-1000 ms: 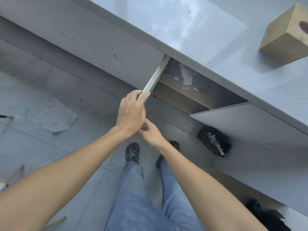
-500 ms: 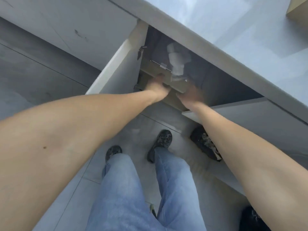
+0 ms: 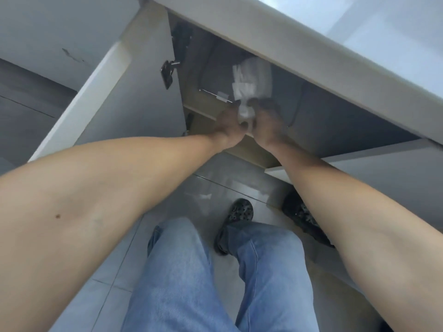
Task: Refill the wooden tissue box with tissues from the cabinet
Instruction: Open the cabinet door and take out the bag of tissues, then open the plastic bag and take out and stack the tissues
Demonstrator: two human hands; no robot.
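Tissues [image 3: 249, 82], white and bundled in a clear wrapper, are seen inside the open cabinet [image 3: 335, 121], on its upper shelf [image 3: 206, 109], directly below the overhanging bench [image 3: 311, 44] edge. One cabinet door [image 3: 134, 97] is swung wide to the left, its inner face and one dark hinge [image 3: 169, 71] exposed; a second door [image 3: 374, 164] stands open at the right. The opening between the two doors is bounded above by the bench edge and below by the shelf's front lip, and open room for reaching is left between them.

Two hands are extended into the opening, both in shadow. The left hand [image 3: 227, 130] and the right hand [image 3: 268, 125] are placed close together at the shelf's front lip, with the lower end of the tissue bundle between them. The bundle's lower end appears pinched between the fingers of both hands, though blur and shadow obscure the exact contact. The larger part of the bundle lies just above and behind the hands, deeper in the cabinet.

Below, a tiled floor [image 3: 100, 295] is visible, with two legs in blue jeans [image 3: 191, 283] and one patterned shoe [image 3: 237, 212] in clear view. A dark object [image 3: 304, 219] lies on the floor under the right forearm.

Counted: one tissue bundle, two hands, two open doors, one visible hinge.
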